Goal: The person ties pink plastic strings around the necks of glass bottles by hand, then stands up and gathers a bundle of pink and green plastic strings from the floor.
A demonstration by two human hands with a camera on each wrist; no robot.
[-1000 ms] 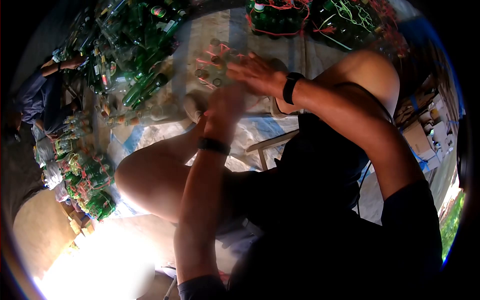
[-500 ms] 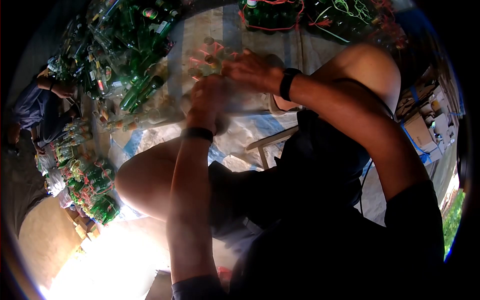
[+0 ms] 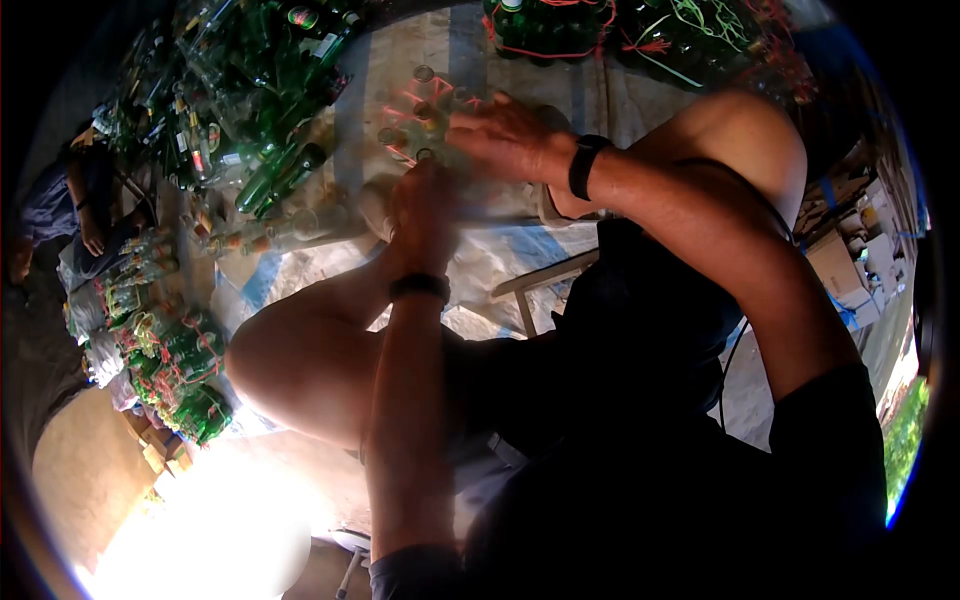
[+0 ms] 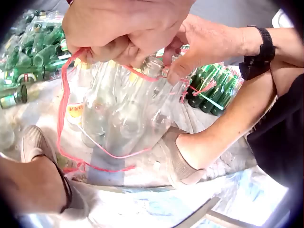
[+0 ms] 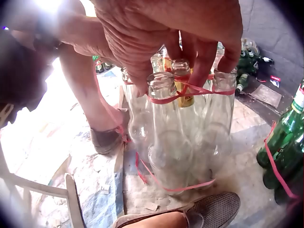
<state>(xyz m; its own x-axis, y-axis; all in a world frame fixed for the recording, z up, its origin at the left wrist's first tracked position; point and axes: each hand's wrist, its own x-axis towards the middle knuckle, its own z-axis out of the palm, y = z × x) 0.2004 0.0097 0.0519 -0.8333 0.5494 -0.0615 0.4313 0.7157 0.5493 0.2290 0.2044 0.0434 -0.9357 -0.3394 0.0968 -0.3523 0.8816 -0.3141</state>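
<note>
In the head view I am looking down on a cluster of clear glass bottles standing upright on a tan, blue-striped ground sheet. The left hand is showing blurred at its near side, and the right hand is covering part of its right side. Bare knees are flanking the work. A heap of loose green and clear glass bottles is crowding the upper left, tied bundles of dark green glass bottles are standing beyond, another person is showing at far left, and brown cardboard is lying stacked at right.

In the left wrist view I am seeing the left hand's fingers curling and pinching a flat red plastic string, which is hanging beside the cluster. That hand is blocking several bottle mouths from me. Greyish mesh shoes are standing on either side.

In the right wrist view I am finding the right hand's fingers spreading down among the bottle necks, touching them, with red string crossing between. A pale wooden frame is standing at lower left.
</note>
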